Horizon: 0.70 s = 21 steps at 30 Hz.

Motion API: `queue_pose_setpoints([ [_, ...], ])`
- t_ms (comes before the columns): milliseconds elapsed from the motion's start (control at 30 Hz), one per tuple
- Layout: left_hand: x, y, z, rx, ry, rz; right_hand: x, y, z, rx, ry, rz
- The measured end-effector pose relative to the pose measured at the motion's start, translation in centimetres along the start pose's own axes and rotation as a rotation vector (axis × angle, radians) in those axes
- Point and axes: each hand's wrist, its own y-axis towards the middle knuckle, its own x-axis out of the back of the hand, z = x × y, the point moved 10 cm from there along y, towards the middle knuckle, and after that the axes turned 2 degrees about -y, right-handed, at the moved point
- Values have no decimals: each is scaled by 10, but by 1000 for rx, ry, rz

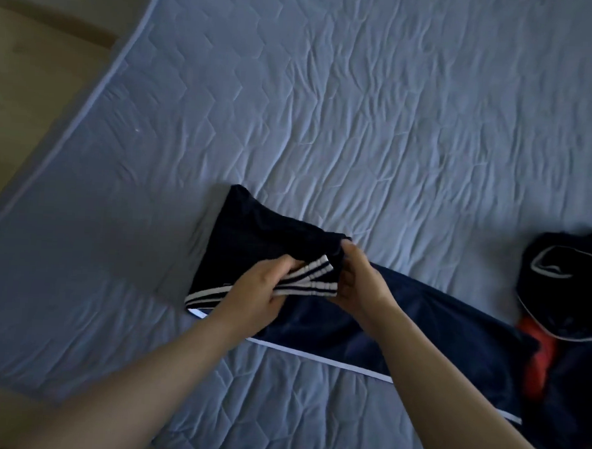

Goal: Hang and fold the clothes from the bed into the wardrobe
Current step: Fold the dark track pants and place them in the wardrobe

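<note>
A dark navy garment (252, 242) with a white-striped ribbed cuff lies stretched across the quilted blue-grey mattress (362, 107). Its long part runs to the lower right with a white piping line along the edge. My left hand (253, 290) grips the striped cuff from the left. From the right, my right hand (360, 279) pinches the same cuff and the dark fabric above it. The two hands hold the cuff a little above the bed, close together.
A heap of other clothes (565, 293) lies at the right edge of the bed, dark navy with white trim and something red-orange beneath. The mattress edge runs diagonally at the left, with wooden floor (24, 83) beyond it.
</note>
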Motion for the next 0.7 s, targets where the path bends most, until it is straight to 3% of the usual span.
queue_pose_setpoints([
  [200,-106,-7,-31,-72,57,217,95,-13,-49,-133,-112,-185],
  [400,-172,-20,-27,9,126,381,163,-19,-76,-10,-224,-251],
  [533,-190,-18,-32,28,188,400,209,-31,-66,127,-327,-337],
  [700,-213,1,-47,33,225,391,271,-49,-58,155,-347,-409],
])
